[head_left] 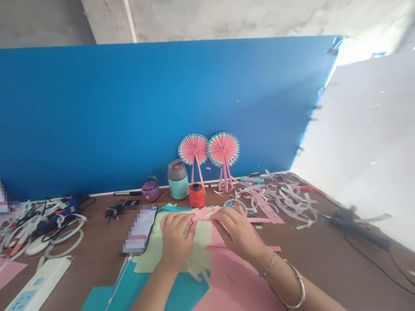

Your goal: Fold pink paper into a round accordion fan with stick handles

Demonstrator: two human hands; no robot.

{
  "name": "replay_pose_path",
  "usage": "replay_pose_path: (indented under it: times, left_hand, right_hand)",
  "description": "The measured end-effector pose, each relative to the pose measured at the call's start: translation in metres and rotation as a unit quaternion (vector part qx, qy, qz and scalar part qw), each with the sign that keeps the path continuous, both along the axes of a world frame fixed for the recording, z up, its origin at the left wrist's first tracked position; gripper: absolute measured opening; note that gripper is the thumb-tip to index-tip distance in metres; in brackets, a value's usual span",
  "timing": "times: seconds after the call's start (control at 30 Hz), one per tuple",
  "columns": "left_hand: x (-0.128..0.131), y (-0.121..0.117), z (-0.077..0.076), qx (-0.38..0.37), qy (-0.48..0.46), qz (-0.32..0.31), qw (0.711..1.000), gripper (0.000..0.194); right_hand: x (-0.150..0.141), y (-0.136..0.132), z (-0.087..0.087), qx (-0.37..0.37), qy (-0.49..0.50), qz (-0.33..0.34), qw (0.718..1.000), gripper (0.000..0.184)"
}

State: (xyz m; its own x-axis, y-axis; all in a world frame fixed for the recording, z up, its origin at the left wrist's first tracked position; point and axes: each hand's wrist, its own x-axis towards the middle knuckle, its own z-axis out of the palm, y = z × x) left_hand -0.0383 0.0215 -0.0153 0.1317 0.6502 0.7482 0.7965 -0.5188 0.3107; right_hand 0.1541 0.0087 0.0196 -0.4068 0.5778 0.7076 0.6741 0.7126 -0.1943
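My left hand (177, 239) and my right hand (236, 232) rest side by side on the table over sheets of coloured paper. Both pinch a folded pink paper strip (203, 214) that runs between their fingertips. Under them lie a pale green sheet (153, 254), a pink sheet (230, 283) and a teal sheet (131, 292). My right wrist wears a chain bracelet and a silver bangle. Two finished pink round paper fans (209, 150) lean upright against the blue wall behind.
A phone (141, 230) lies left of my hands. A teal jar (178, 179), a purple pot (150, 189) and a red thread spool (197, 195) stand at the back. Paper scrap curls (281, 196) pile at right, a glue gun (358, 227) with cord beyond. A power strip (31, 291) and tools sit left.
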Motion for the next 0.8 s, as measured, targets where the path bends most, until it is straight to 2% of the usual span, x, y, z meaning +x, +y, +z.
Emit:
replay_pose_path:
  times: [0.1,0.8]
  left_hand:
    - [0.001,-0.002,0.003,0.011,0.019,-0.013,1.000,0.015]
    - [0.005,-0.007,0.009,0.019,0.021,-0.057,0.998,0.014]
  right_hand:
    - [0.000,0.001,-0.001,0.031,-0.007,-0.003,0.999,0.019]
    - [0.004,0.010,-0.011,0.000,-0.022,-0.024,0.999,0.022]
